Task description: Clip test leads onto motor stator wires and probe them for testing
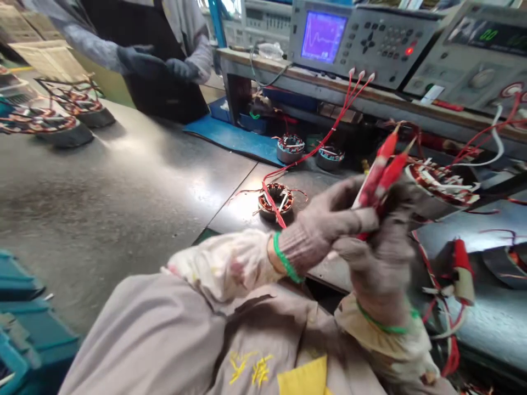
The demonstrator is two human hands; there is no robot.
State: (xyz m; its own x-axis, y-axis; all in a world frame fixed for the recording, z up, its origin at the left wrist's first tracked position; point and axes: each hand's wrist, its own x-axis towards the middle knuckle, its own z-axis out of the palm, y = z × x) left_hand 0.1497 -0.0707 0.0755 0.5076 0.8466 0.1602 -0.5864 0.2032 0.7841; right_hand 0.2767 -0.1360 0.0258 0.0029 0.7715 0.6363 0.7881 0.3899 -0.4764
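Two red test probes (379, 173) point up and away side by side, their thin metal tips uppermost. My left hand (325, 225), in a grey knit glove with a green cuff, is closed around them from the left. Against it, my gloved right hand (385, 255) is closed on the probes from the other side; blur hides which fingers grip which probe. Red leads (329, 137) run from the tester (362, 44) down past my left wrist. Beyond that wrist a small stator (276, 203) with copper windings sits on the metal table (164, 197).
A larger stator (442, 184) lies right of my hands, and a red-and-white clip (463, 271) hangs nearer me. Two small stators (290, 148) stand under the instrument shelf. Left are more stators (61, 129), teal bins (37, 323) and a co-worker's gloved hands (158, 66).
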